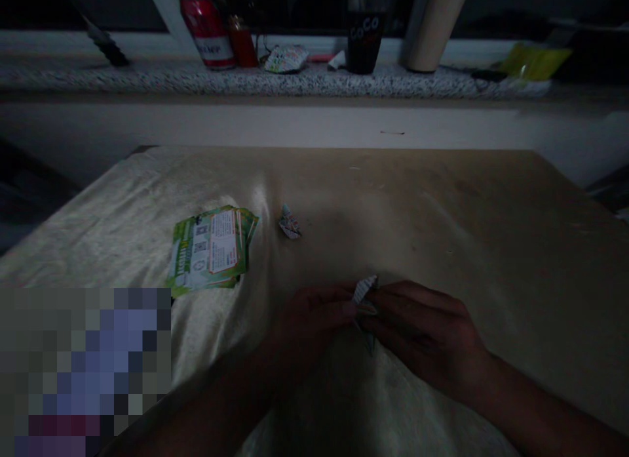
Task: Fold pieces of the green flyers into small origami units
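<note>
At the left of the table (442,208), a loose stack of green printed cards (228,244) lies on the pale, wrinkled cover. Behind it, on the speckled window sill (314,84), stand a red can (209,37) and a smaller red container (243,44), then a crumpled printed paper (286,59). On the table, to the right of the cards, sits a small folded paper (289,226). Nearer, the left hand (317,309) pinches a second folded paper (365,288), its thumb against the side. That piece is between the two hands, above the table. A black cup (364,47) stands on the sill beyond. The right hand (432,326) holds the piece's right side with its fingertips drawn close together. Farther right on the sill are a beige tube (435,34) and a yellow packet (535,61).
</note>
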The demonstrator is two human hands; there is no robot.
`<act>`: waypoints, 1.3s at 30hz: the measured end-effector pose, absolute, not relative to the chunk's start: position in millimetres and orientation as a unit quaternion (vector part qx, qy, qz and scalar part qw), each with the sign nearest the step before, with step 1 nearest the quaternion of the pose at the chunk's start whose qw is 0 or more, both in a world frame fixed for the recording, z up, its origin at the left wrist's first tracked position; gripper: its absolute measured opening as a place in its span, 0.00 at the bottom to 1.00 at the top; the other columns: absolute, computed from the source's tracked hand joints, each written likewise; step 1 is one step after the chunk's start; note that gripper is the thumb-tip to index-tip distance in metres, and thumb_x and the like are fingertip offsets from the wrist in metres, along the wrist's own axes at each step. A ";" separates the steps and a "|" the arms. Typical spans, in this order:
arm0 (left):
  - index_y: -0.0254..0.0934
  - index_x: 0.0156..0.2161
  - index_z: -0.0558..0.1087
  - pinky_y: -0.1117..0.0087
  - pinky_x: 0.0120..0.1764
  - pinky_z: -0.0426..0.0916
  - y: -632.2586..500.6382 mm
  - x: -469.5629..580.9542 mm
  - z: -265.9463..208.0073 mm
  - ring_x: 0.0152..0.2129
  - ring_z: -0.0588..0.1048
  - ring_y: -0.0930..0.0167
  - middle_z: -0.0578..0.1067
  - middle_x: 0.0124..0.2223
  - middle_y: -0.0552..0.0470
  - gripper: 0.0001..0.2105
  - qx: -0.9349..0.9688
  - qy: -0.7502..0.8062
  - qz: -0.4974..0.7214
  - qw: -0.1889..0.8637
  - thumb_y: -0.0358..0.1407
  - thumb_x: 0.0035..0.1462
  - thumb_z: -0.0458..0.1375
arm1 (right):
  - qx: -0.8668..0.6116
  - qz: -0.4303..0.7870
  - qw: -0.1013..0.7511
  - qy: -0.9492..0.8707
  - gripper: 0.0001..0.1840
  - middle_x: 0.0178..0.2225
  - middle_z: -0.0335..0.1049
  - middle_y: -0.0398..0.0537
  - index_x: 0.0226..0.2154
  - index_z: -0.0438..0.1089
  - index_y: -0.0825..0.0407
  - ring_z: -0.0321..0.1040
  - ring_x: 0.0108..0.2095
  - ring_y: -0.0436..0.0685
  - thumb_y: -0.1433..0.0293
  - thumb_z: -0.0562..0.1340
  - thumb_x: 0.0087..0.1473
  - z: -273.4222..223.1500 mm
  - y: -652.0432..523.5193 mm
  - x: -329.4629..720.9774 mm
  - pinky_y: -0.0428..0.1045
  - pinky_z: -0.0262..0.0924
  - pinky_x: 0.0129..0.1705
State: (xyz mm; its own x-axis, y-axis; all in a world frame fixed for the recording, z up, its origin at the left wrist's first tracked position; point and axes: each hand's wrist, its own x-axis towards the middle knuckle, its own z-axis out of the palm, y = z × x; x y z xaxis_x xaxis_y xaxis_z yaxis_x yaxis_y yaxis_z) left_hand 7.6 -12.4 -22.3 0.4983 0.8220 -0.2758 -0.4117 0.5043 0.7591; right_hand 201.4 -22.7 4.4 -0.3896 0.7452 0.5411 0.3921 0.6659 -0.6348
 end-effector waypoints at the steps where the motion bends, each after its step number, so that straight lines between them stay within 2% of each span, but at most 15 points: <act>1: 0.33 0.39 0.82 0.64 0.49 0.68 -12.7 8.0 -20.4 0.37 0.78 0.67 0.82 0.38 0.46 0.09 0.326 0.322 0.381 0.803 0.34 0.53 0.66 | -0.355 0.203 0.425 -0.808 0.17 0.40 0.79 0.51 0.49 0.74 0.52 0.78 0.36 0.55 0.77 0.68 0.56 3.5 -23.4 201.7 0.48 0.76 0.37; 7: 0.35 0.38 0.82 0.59 0.48 0.69 -13.6 12.4 -4.7 0.40 0.78 0.62 0.82 0.39 0.45 0.11 0.358 0.331 0.371 0.790 0.40 0.54 0.65 | -0.353 0.167 0.419 -0.820 0.16 0.40 0.79 0.50 0.48 0.74 0.51 0.78 0.36 0.54 0.74 0.68 0.56 3.7 -26.4 202.1 0.47 0.75 0.36; 12: 0.33 0.37 0.82 0.60 0.44 0.71 -11.7 13.8 -7.9 0.38 0.78 0.61 0.82 0.38 0.42 0.14 0.362 0.334 0.369 0.789 0.43 0.54 0.65 | -0.360 0.164 0.381 -0.835 0.13 0.39 0.78 0.49 0.46 0.73 0.52 0.77 0.36 0.54 0.72 0.68 0.58 6.9 -27.3 201.4 0.47 0.74 0.37; 16: 0.33 0.38 0.82 0.63 0.44 0.69 -12.2 13.4 -15.4 0.38 0.77 0.64 0.81 0.38 0.44 0.12 0.357 0.319 0.359 0.801 0.39 0.53 0.66 | -0.367 0.150 0.365 -0.842 0.11 0.36 0.78 0.47 0.45 0.72 0.52 0.76 0.33 0.53 0.71 0.67 0.59 7.7 -27.3 201.8 0.47 0.72 0.34; 21: 0.35 0.41 0.82 0.67 0.46 0.67 -14.9 12.0 -19.3 0.37 0.77 0.68 0.81 0.38 0.48 0.09 0.351 0.274 0.352 0.823 0.34 0.56 0.64 | -0.364 0.129 0.360 -0.849 0.08 0.32 0.76 0.46 0.41 0.71 0.53 0.73 0.29 0.53 0.70 0.68 0.58 7.8 -27.2 201.9 0.48 0.69 0.30; 29: 0.36 0.40 0.81 0.70 0.45 0.68 -15.4 9.8 -23.0 0.37 0.77 0.69 0.81 0.38 0.50 0.07 0.380 0.295 0.336 0.810 0.35 0.56 0.66 | -0.361 0.116 0.347 -0.858 0.04 0.30 0.76 0.46 0.37 0.72 0.54 0.72 0.27 0.52 0.71 0.66 0.59 9.4 -26.9 199.3 0.48 0.67 0.29; 34: 0.37 0.41 0.82 0.72 0.43 0.67 -14.4 7.9 -21.0 0.36 0.77 0.70 0.81 0.38 0.51 0.09 0.378 0.316 0.332 0.805 0.34 0.54 0.67 | -0.361 0.122 0.343 -0.859 0.06 0.32 0.77 0.47 0.40 0.72 0.54 0.74 0.29 0.54 0.70 0.66 0.60 8.9 -26.3 200.6 0.49 0.69 0.30; 39: 0.34 0.35 0.82 0.72 0.40 0.66 -10.5 10.0 -18.9 0.31 0.75 0.72 0.80 0.32 0.51 0.05 0.323 0.313 0.363 0.816 0.33 0.52 0.67 | -0.356 0.144 0.390 -0.837 0.17 0.37 0.79 0.49 0.50 0.69 0.54 0.77 0.34 0.53 0.71 0.67 0.58 6.4 -25.8 202.0 0.47 0.72 0.37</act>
State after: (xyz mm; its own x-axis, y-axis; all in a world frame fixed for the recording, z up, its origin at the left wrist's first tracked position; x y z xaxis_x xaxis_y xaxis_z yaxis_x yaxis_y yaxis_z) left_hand 10.0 -10.5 -18.9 0.5397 0.7950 -0.2768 -0.3908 0.5279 0.7540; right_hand 202.0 -25.8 6.4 -0.4429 0.7078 0.5504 0.4829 0.7055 -0.5187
